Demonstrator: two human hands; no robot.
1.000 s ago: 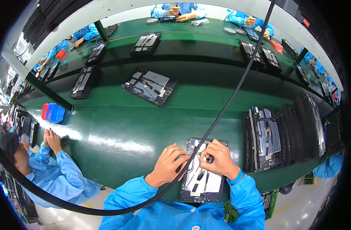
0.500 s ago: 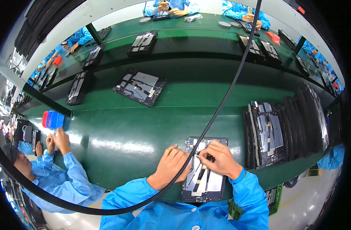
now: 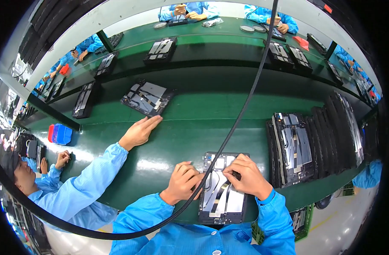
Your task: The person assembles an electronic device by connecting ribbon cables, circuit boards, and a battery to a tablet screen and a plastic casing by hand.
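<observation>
My green desk (image 3: 194, 136) fills most of my view, with 2 patches of white glare on its left half. Along its far edge I see 1 raised green shelf (image 3: 220, 53). Near its far left corner stands a dark green post (image 3: 54, 112); a white beam (image 3: 88, 25) arches overhead. Below the near right edge lies pale grey floor (image 3: 339, 212) with a yellow line (image 3: 321, 222).
</observation>
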